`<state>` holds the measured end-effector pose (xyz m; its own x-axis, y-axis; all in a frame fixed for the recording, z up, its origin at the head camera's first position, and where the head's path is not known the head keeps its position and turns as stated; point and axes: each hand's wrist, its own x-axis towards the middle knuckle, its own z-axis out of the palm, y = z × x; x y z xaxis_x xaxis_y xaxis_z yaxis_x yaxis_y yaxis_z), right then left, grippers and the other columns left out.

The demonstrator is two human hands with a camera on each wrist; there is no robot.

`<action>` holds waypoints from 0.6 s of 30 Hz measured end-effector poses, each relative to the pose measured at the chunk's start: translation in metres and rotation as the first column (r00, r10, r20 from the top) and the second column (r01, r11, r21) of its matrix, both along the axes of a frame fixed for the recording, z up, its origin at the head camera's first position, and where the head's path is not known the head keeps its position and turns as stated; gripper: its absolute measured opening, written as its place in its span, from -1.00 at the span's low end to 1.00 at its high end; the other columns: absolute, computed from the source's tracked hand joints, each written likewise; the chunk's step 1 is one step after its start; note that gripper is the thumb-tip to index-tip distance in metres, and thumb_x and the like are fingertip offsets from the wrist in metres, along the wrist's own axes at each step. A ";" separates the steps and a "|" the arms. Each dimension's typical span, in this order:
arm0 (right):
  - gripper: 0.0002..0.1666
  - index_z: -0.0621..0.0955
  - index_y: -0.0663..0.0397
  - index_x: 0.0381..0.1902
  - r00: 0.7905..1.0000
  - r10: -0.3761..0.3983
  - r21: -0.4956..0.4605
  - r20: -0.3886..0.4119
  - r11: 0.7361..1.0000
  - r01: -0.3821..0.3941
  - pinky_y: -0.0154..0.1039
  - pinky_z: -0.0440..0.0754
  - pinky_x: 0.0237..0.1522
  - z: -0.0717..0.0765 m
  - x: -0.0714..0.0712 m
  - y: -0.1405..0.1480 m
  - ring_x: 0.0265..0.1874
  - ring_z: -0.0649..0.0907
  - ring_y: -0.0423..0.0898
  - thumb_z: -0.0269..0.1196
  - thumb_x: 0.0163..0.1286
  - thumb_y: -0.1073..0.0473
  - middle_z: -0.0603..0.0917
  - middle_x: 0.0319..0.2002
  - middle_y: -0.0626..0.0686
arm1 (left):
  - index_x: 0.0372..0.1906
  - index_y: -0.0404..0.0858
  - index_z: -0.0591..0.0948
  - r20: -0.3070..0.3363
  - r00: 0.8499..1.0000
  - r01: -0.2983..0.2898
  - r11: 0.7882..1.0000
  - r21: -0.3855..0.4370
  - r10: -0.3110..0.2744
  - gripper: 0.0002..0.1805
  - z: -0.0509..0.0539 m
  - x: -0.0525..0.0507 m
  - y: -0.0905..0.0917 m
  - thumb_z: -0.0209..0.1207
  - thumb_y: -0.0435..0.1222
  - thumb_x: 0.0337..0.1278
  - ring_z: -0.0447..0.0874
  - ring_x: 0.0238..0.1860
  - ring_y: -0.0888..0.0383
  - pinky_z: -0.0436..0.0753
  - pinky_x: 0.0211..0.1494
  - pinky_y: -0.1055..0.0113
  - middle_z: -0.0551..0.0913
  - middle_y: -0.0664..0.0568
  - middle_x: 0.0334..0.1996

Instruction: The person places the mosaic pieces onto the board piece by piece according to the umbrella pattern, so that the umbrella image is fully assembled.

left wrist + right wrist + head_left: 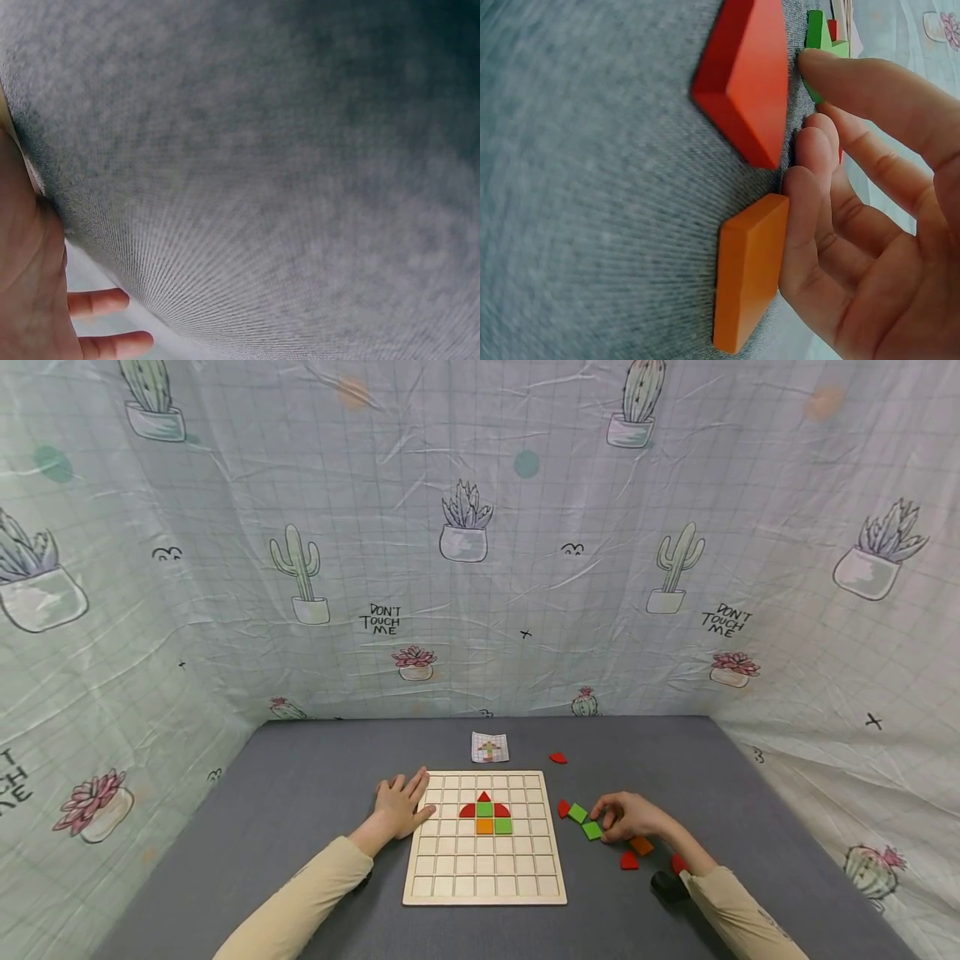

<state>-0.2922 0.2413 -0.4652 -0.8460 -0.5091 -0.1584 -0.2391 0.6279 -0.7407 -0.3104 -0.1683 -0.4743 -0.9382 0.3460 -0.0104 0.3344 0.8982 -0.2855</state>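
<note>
My left hand point(399, 806) rests with spread fingers on the left edge of the wooden grid board point(450, 865). On the board lie a red triangle point(483, 797), two red quarter-round tiles point(467, 811), two green squares point(503, 826) and an orange square point(484, 826). Right of the board, my right hand point(632, 817) has its thumb and index finger at the edges of a green square tile point(592, 831), pinching it on the table. Its other fingers are curled beside an orange tile point(751, 274) and a red tile point(746, 82). The left wrist view shows mostly grey cloth.
Another green square point(577, 812) and a red piece point(564, 808) lie close to the board's right edge. A loose red piece point(558, 758) is farther back. Behind the board lies a small pattern card point(490, 747). A cactus-print curtain point(525, 668) borders the grey table point(315, 760).
</note>
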 end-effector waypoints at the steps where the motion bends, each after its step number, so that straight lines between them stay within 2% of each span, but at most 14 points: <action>1: -0.66 0.54 0.25 -0.21 1.000 0.003 -0.001 -0.002 1.000 -0.003 -0.35 0.40 -0.60 0.000 0.000 0.000 -0.66 0.42 -0.23 0.33 0.00 0.32 0.54 -0.51 0.06 | 0.34 -0.10 0.16 -0.002 1.000 0.001 1.000 -0.004 -0.001 -0.32 0.000 0.000 0.000 -0.25 0.17 0.22 0.30 0.02 0.00 0.31 -0.24 0.06 0.16 0.12 0.35; 10: -0.70 0.55 0.24 -0.24 1.000 0.017 0.017 -0.020 1.000 -0.016 -0.36 0.38 -0.63 -0.001 -0.001 -0.001 -0.69 0.39 -0.26 0.31 0.01 0.35 0.52 -0.53 0.03 | 0.35 -0.09 0.16 -0.005 1.000 0.003 1.000 -0.006 -0.003 -0.31 0.003 0.002 0.002 -0.25 0.18 0.21 0.29 0.00 0.00 0.32 -0.24 0.06 0.16 0.13 0.35; 18: -0.71 0.54 0.24 -0.26 0.999 0.026 0.019 -0.020 0.999 -0.026 -0.37 0.36 -0.63 -0.002 -0.002 -0.001 -0.70 0.38 -0.26 0.32 0.01 0.34 0.52 -0.54 0.04 | 0.35 -0.09 0.15 0.000 1.000 -0.004 1.000 -0.007 0.004 -0.31 0.000 0.000 0.001 -0.25 0.18 0.21 0.29 0.00 0.00 0.31 -0.24 0.06 0.14 0.13 0.36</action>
<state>-0.2939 0.2405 -0.4667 -0.8358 -0.5279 -0.1510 -0.2702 0.6348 -0.7239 -0.3102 -0.1671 -0.4739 -0.9394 0.3426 -0.0132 0.3313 0.8972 -0.2920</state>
